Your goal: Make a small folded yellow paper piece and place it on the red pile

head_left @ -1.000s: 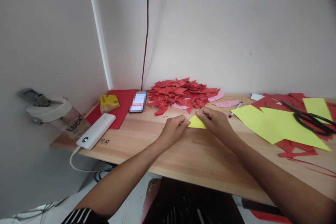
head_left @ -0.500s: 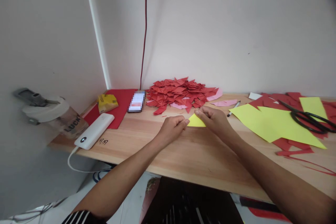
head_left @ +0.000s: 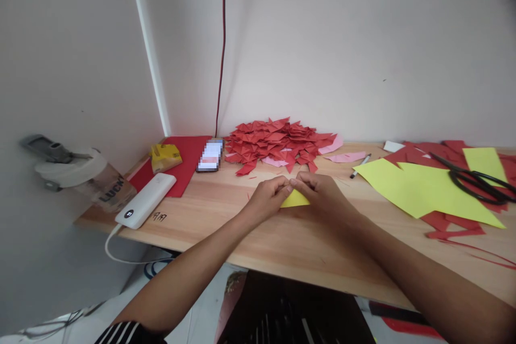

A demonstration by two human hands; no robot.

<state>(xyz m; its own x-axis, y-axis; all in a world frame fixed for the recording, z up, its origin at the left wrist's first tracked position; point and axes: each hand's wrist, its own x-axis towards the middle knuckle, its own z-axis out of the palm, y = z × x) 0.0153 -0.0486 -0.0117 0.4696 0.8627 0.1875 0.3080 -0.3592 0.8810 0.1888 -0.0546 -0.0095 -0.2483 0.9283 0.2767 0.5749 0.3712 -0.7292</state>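
Between my two hands is a small piece of yellow paper (head_left: pixel 296 200), its lower part showing below my fingers. My left hand (head_left: pixel 271 194) pinches it from the left, thumb along the top. From the right, my right hand (head_left: pixel 318 189) grips the same paper, its thumb and fingertips meeting those of my left. The paper's upper part is hidden by my fingers. Just beyond my hands lies a heap of folded red paper pieces (head_left: pixel 274 142), with pink paper scraps (head_left: pixel 346 157) beside it.
On the right, black scissors (head_left: pixel 470 180) rest on a large yellow sheet (head_left: pixel 427 188) over red scraps. A pen (head_left: pixel 360 166) lies nearby. To the left are a phone (head_left: pixel 209 156), a white power bank (head_left: pixel 147 201) with cable, a yellow packet (head_left: pixel 166 157) and a bottle (head_left: pixel 100 183).
My hands have come closer together, fingertips now meeting at the paper's top. Less yellow shows between them, and it sits slightly lower.
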